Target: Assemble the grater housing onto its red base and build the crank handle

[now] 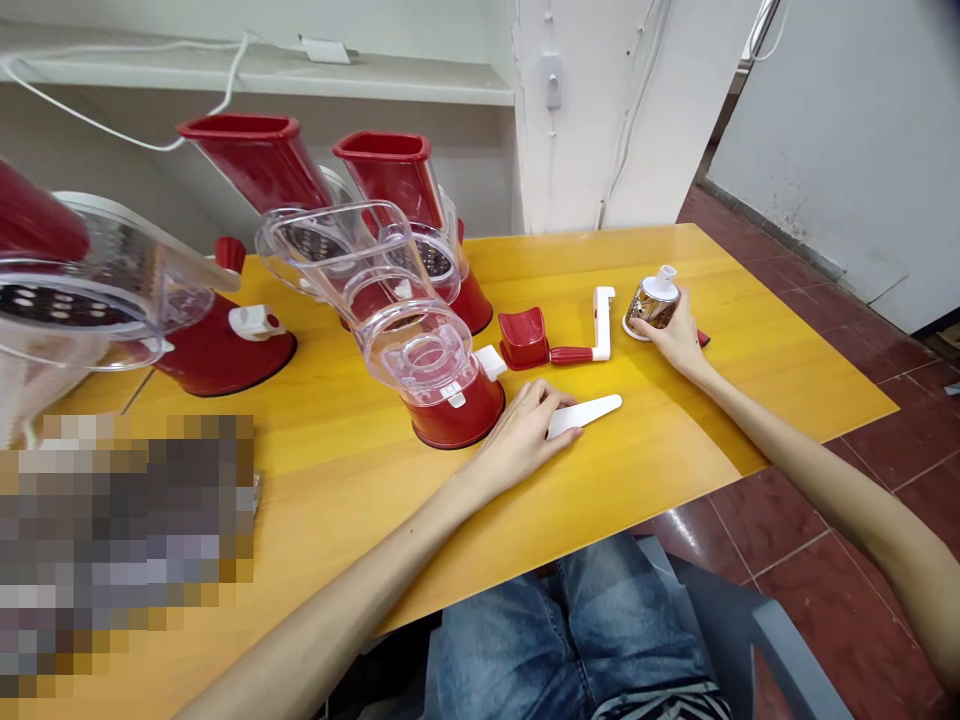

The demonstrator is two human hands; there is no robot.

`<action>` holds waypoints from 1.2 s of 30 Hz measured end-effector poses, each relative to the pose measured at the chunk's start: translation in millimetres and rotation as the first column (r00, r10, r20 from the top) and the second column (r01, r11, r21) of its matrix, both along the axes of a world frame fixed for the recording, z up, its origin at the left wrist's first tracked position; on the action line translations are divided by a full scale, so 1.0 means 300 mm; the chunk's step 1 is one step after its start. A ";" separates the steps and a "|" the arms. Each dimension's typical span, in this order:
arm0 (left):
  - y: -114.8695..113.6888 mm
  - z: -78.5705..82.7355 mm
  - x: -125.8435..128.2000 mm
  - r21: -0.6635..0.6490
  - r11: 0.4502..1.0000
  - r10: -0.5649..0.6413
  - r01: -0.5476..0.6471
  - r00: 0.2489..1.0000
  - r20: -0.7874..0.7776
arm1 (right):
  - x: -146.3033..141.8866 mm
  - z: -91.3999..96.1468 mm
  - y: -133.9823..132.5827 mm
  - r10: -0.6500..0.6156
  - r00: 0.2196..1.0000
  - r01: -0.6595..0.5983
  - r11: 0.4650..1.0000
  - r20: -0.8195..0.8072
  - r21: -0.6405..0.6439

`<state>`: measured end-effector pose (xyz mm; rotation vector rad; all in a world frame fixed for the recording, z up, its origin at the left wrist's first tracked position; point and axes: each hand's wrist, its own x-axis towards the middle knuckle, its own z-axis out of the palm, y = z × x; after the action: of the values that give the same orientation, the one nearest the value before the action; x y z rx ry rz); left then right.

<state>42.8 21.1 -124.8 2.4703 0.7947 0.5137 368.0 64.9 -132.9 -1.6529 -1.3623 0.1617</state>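
Nearest, at the frame's centre, the left hand [529,425] touches a flat, smooth white strip [589,412]; whether it grips or only rests, I cannot tell. Beside it, a clear plastic housing [420,335] tops a round red base [461,412]. At centre right, the right hand [679,335] clasps a shiny, white-capped metal drum [652,308]; holding its plastic ends probably spares fingers any sharp edges. Beyond, upper left, stand glossy red-chuted graters [259,165].

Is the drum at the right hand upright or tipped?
Upright: the drum has its white stem pointing up, and the right hand holds its side.
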 end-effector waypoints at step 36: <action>-0.008 0.027 0.018 -0.726 0.680 0.365 0.096 0.815 0.450 | -0.270 0.056 -0.100 0.222 0.966 -0.196 0.963 0.130 -0.187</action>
<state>48.3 18.7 -116.7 1.3954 0.7403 0.7634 286.9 34.9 -116.0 -1.6873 -1.6787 0.2916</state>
